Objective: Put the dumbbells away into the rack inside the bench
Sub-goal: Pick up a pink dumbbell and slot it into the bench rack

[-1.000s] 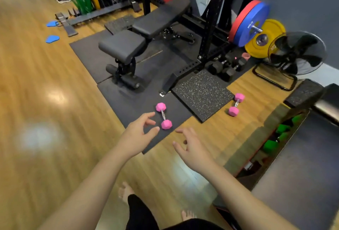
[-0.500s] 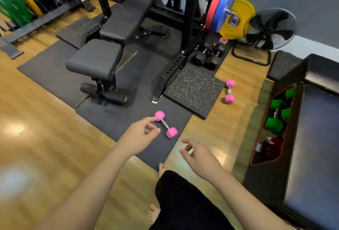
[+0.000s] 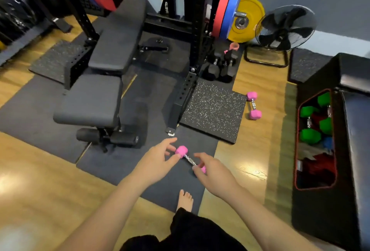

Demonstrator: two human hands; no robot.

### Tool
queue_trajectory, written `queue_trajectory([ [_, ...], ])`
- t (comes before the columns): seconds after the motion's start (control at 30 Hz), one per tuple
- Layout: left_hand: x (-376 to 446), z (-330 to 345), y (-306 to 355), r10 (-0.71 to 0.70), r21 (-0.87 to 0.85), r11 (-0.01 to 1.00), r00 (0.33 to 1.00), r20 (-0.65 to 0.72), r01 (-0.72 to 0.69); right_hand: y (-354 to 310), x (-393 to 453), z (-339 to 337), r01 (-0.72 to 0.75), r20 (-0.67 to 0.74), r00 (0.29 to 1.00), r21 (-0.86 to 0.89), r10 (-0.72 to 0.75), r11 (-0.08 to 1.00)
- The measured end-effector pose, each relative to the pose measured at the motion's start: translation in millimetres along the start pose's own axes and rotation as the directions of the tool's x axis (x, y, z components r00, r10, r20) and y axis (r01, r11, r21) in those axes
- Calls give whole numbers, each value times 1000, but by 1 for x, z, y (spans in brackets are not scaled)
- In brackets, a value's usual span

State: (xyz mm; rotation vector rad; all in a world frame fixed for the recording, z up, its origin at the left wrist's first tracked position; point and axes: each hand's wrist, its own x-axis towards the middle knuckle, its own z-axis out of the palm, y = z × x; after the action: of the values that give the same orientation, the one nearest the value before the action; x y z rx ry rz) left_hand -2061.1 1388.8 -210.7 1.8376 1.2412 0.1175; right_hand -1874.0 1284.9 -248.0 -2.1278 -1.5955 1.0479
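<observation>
A pink dumbbell [image 3: 187,155] lies on the dark floor mat [image 3: 160,182] just ahead of me. My left hand [image 3: 156,162] reaches over its far head with the fingers spread, thumb close to the pink end. Spread open as well, my right hand [image 3: 212,170] hovers over the near head and partly hides it. Neither hand grips the dumbbell. A second pink dumbbell [image 3: 253,105] rests on the wooden floor further right. The black storage bench [image 3: 320,210] stands at the right, its side opening showing green dumbbells [image 3: 309,135] inside.
A black workout bench [image 3: 94,98] and a power rack upright [image 3: 197,30] stand ahead. A speckled rubber tile [image 3: 212,110], black dumbbells [image 3: 218,70], coloured weight plates [image 3: 228,8] and a floor fan [image 3: 284,28] lie beyond. My bare foot [image 3: 185,200] is on the mat.
I have stepped closer to the near pink dumbbell. Both hands have moved forward and down until they hover over its two heads.
</observation>
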Motion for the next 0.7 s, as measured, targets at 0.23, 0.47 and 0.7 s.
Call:
queue_trajectory([
  [0.23,74,-38,3,81,50,995,984,157,-90,-31,49,-16,-173,-120,974,160,193,972],
  [0.47,136,-64,-13,211,123,954,905,371,-273,-55,73,19,-375,-141,904,194,404,907],
  [0.7,212,-94,-42,283,225,822,719,635,-523,-82,109,53,-476,-333,703,436,628,764],
])
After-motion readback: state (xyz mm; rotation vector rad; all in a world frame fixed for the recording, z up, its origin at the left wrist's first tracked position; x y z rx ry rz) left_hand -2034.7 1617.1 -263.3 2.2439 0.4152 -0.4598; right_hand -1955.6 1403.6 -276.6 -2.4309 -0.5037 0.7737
